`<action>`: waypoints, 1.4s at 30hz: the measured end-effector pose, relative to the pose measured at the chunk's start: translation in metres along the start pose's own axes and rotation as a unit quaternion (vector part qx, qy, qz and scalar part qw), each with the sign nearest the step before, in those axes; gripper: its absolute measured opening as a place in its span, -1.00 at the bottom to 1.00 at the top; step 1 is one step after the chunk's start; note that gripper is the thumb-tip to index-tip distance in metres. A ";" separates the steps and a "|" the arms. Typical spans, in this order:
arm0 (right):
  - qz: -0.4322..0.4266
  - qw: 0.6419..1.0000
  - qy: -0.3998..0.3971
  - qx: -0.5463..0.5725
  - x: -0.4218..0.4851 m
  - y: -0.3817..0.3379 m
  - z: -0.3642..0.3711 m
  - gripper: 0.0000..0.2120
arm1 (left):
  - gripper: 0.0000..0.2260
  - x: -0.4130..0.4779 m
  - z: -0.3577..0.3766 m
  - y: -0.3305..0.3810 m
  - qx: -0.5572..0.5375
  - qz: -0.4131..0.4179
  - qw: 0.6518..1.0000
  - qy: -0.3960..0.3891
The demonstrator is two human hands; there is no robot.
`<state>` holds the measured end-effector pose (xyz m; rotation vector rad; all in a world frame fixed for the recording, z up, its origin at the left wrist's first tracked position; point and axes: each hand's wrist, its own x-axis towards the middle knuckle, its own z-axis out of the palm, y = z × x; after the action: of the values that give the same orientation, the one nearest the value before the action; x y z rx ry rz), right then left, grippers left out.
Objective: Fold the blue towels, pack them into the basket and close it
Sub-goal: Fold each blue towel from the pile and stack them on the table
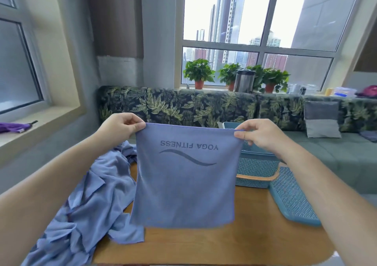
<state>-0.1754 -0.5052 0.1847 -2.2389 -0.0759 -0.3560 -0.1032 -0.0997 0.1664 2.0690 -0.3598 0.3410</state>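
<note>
Both hands are raised over the light brown wooden table (234, 245), stretching one blue microfibre towel (183, 184) between them by its top edge.

Furthest left, a rumpled heap of blue towels (91, 204) lies on the table's left part. It spills past the bottom edge of the view, so how many it holds cannot be told.

The left hand (120, 126) pinches the held towel's upper left corner, thumb on top and fingers curled beneath. The towel hangs flat and faces the camera. Its print, "YOGA FITNESS", reads upside down above a dark wavy line. Whether its bottom hem touches the table or hangs just clear is hard to judge.

The right hand (259, 135) pinches the upper right corner, thumb and forefinger closed on the hem and the other fingers curled in.

Behind the towel and the right wrist stands a teal woven plastic basket (255, 163) with a tan band low on its wall and its top uncovered. The towel hides its left side and the hand much of its rim, and its inside is out of sight.

Just right of it, a teal lattice lid (291, 196) lies flat, and the right forearm covers its far edge.
</note>
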 end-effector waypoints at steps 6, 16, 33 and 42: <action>0.105 0.991 -0.016 0.075 0.025 0.039 0.048 -0.99 | -0.92 0.023 0.047 -0.040 0.024 -0.096 0.995 0.003; 0.006 0.985 0.159 0.069 0.063 0.067 0.091 -0.85 | -0.91 0.064 0.062 -0.055 0.029 -0.044 0.995 0.081; 0.085 0.996 0.006 0.000 -0.101 0.213 0.191 -0.82 | -0.93 -0.127 0.157 -0.174 0.136 -0.133 0.981 -0.049; 0.117 0.991 0.001 0.070 -0.117 0.194 0.162 -0.90 | -0.92 -0.144 0.136 -0.154 0.088 -0.107 0.989 -0.042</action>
<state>-0.2161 -0.4979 -0.0908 -2.0813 0.1574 -0.2196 -0.1633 -0.1261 -0.0756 2.2752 -0.1583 0.1611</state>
